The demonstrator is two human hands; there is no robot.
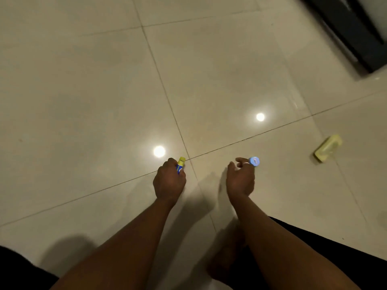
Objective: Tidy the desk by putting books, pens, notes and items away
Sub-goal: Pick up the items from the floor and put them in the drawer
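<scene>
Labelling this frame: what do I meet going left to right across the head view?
Left hand gripping a yellow-capped tube → right hand holding a blue-capped tube → yellow block.

Left hand (169, 182) at lower centre gripping a yellow-capped blue tube (180, 164), right hand (240, 180) beside it pinching a blue-capped item (254, 161); glossy tiled floor (83, 91) beneath, blurred yellow object (327, 147) at right, dark furniture (351, 28) upper right
</scene>
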